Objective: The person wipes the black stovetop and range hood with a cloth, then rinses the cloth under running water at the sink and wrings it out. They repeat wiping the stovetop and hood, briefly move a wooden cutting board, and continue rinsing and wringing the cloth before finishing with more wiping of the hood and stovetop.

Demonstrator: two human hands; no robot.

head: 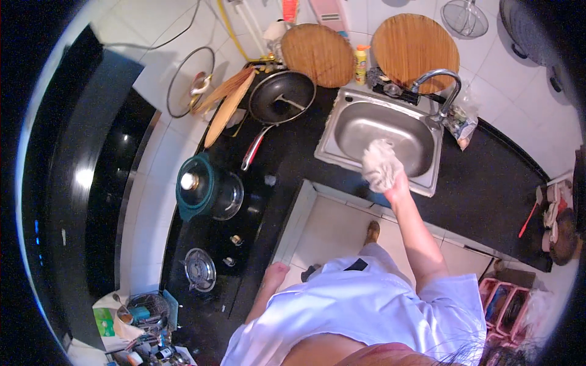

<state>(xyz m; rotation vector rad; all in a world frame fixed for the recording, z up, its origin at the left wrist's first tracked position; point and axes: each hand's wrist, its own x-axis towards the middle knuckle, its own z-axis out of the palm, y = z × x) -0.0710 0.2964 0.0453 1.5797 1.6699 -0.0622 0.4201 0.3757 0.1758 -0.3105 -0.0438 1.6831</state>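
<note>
A crumpled white cloth (381, 165) is bunched in my right hand (397, 186), over the near edge of a stainless steel sink (361, 123). The cloth covers most of the fingers. My left hand (276, 273) hangs low beside the counter, its fingers curled and nothing visible in it. A curved chrome faucet (451, 94) rises at the sink's right back corner.
Left of the sink lies a frying pan (283, 98) with a red-trimmed handle. A teal lidded pot (196, 186) stands on the gas stove near a bare burner (200, 270). Round wooden boards (415, 50) lean on the tiled wall. A plastic bag (462, 119) lies beside the faucet.
</note>
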